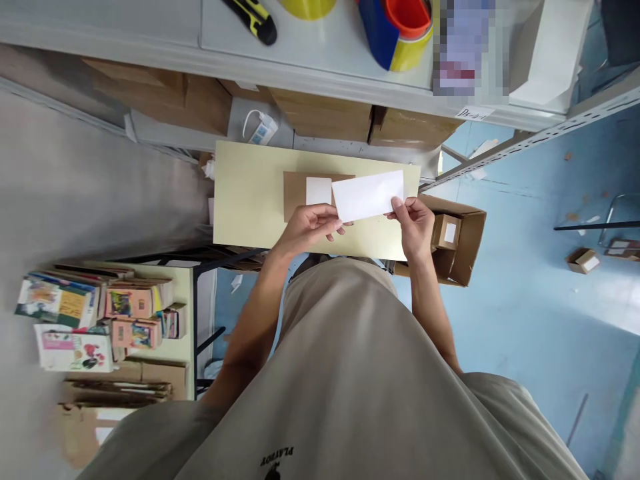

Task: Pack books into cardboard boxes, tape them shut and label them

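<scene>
A blank white slip of paper [369,197] is held up in front of me, above a pale yellow table [245,200]. My right hand [414,223] pinches its right end, thumb on top. At the slip's lower left corner, my left hand [316,227] has its thumb against the edge, with the other fingers partly curled behind. Beneath the slip lies a brown cardboard package [295,193] with a white label [319,191] on it. The slip hides the package's right part.
An open carton [470,247] with a small labelled box [447,232] stands right of the table. On the shelf above are a utility knife [257,20] and a tape dispenser [395,33]. Below it sits a power strip [264,129]. Books [127,300] are stacked at left.
</scene>
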### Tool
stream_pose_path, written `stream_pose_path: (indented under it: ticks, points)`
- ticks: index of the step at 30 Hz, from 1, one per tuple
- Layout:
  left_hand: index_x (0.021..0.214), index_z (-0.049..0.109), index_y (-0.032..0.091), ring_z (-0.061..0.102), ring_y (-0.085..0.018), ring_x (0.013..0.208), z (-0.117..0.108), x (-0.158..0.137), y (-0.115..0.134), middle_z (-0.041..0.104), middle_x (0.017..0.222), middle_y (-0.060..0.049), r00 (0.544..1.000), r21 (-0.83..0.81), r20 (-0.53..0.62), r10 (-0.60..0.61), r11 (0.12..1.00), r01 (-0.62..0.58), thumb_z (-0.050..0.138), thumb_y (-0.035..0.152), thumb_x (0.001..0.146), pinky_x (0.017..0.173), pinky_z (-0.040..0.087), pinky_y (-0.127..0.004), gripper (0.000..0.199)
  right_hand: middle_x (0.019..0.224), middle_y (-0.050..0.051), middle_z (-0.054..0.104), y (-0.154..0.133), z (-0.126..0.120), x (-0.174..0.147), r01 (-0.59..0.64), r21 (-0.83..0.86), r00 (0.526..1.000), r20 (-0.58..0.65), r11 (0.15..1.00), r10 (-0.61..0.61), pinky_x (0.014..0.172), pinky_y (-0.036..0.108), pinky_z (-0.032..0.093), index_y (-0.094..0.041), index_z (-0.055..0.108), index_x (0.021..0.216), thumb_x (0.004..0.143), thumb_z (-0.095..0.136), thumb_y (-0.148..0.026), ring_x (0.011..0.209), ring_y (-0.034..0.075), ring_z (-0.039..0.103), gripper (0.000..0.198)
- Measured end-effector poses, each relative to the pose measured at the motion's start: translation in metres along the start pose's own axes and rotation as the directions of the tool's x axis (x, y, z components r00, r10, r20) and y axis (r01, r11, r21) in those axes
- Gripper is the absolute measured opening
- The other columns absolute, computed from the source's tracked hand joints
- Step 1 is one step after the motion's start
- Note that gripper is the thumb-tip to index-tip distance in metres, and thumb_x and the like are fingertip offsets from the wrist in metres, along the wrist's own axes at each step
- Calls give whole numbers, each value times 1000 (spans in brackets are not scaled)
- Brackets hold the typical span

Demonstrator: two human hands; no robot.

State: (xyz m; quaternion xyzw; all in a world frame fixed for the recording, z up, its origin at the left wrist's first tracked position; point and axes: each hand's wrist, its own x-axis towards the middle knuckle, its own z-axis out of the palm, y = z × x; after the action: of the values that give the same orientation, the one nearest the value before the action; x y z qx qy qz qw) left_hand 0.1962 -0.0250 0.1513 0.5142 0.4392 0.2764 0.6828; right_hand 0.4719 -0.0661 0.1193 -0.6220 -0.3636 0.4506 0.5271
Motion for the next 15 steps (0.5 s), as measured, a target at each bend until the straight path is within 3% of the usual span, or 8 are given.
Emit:
stream_pose_path:
  ticks: [10, 15]
  points:
    - [95, 78, 20, 81, -19, 72, -68, -31, -3, 87, 91, -10, 990, 58, -34, 139, 989, -137, 93, 58, 96, 59, 62, -28, 41, 82, -3, 69, -21, 67, -34, 94, -67, 995, -35, 993, -96, 82, 38, 69, -30, 70, 91, 97, 88, -84, 82, 19, 77, 57]
    - [102, 75, 21, 84, -19, 81, -103, -46, -8, 87, 96, -9, 972, 76, -102, 213, 976, -206, 90, 61, 99, 69, 65, -28, 43, 102, 1, 76, -39, 96, -52, 212, -68, 976, 75, 975, -207, 88, 44, 68, -32, 75, 94, 92, 94, -79, 99, 24, 79, 51]
